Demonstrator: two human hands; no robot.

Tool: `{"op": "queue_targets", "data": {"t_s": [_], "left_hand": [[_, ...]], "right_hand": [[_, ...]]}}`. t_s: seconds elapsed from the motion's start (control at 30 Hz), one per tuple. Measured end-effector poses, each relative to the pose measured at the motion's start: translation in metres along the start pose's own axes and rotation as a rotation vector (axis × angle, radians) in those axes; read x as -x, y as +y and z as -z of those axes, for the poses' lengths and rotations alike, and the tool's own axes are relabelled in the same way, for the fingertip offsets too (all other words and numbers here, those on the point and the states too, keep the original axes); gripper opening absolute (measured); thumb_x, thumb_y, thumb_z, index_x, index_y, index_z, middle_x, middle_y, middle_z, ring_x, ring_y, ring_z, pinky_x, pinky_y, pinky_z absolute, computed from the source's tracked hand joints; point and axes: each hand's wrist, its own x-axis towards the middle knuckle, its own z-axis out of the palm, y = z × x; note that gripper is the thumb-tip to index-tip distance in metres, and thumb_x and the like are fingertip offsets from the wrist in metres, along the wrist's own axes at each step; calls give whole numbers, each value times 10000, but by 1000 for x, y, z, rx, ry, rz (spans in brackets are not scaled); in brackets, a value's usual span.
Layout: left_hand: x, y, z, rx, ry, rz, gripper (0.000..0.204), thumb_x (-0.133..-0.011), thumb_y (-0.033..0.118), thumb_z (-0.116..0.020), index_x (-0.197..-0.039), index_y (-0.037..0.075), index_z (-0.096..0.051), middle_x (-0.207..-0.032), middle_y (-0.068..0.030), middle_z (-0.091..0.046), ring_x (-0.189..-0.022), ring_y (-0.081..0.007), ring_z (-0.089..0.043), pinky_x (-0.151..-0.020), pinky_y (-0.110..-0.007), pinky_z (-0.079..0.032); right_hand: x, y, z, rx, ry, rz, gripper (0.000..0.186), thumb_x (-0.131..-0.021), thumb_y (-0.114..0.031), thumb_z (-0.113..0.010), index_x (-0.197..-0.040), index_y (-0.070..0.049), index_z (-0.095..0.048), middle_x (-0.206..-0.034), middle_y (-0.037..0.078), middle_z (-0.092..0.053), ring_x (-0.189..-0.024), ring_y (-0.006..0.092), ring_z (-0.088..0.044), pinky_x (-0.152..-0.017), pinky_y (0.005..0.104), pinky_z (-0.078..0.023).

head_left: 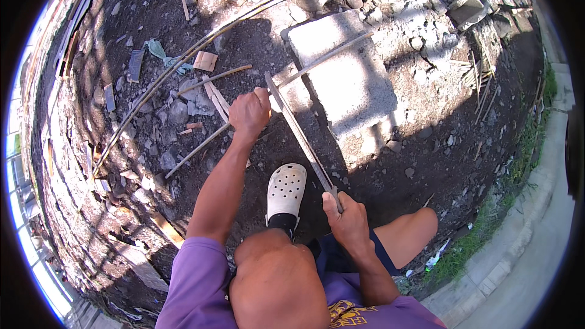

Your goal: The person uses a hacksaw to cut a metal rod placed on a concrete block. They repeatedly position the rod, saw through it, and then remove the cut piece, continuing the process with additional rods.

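My left hand (250,113) is closed around a long, thin, pale rod (332,56), whose material I cannot make out. Its far part lies over a flat concrete block (341,79), while the near end slants down to the left above the dirt. In my right hand (348,219) is the handle end of a long, narrow metal tool that looks like a hacksaw (303,140) seen nearly edge-on. Its far end crosses the rod just right of my left fist. Between my arms, a white clog (286,192) on my foot stands on the soil.
Long curved rods (201,45) sweep across the far left ground. Around them lie wood scraps (205,61), a green cloth strip (159,52) and stones. A grey box-like piece (469,9) sits at far right. Grass (481,237) borders a concrete kerb (512,244) on the right.
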Motion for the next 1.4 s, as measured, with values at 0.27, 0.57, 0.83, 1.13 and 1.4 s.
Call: {"op": "queue_targets", "data": {"t_s": [0.27, 0.57, 0.83, 1.13, 1.4], "left_hand": [[2, 13, 17, -33, -20, 49, 608, -1013, 380, -401, -772, -50, -757, -814, -339, -703, -770, -534, -709, -808, -578, -573], [5, 6, 5, -17, 10, 49, 623, -1009, 385, -387, -736, -47, -744, -769, -327, -695, -725, -527, -703, -746, -580, -572], [5, 11, 8, -33, 29, 37, 599, -1005, 369, -396, -740, -30, -757, -758, -321, -694, -715, -517, -701, -745, -575, -567], [10, 14, 13, -12, 68, 49, 618, -1021, 390, -387, -750, -23, -757, -760, -318, -695, -720, -516, -700, -749, -583, -564], [8, 6, 2, -13, 59, 28, 616, -1015, 394, -375, -745, -10, -755, -765, -307, -698, -731, -502, -707, -755, -571, -567]], "right_hand": [[-90, -51, -43, -241, 78, 174, 501, -1038, -447, -634, -870, 24, -661, -671, 264, -611, -661, 481, -634, -609, 496, -487], [-36, -38, -9, 3, 11, 20, 530, -1037, -444, -630, -807, 33, -608, -652, 269, -581, -640, 496, -601, -584, 498, -470], [-29, -8, -21, -23, 67, 79, 557, -1021, -504, -628, -827, 19, -646, -670, 274, -630, -686, 504, -662, -638, 546, -512], [-105, -71, -37, -20, 112, 221, 586, -1038, -531, -596, -871, 27, -668, -714, 289, -654, -776, 524, -672, -654, 531, -529], [-4, -8, 1, 72, 10, 51, 574, -1023, -535, -612, -898, 23, -663, -697, 292, -648, -741, 515, -681, -671, 566, -520]]}}
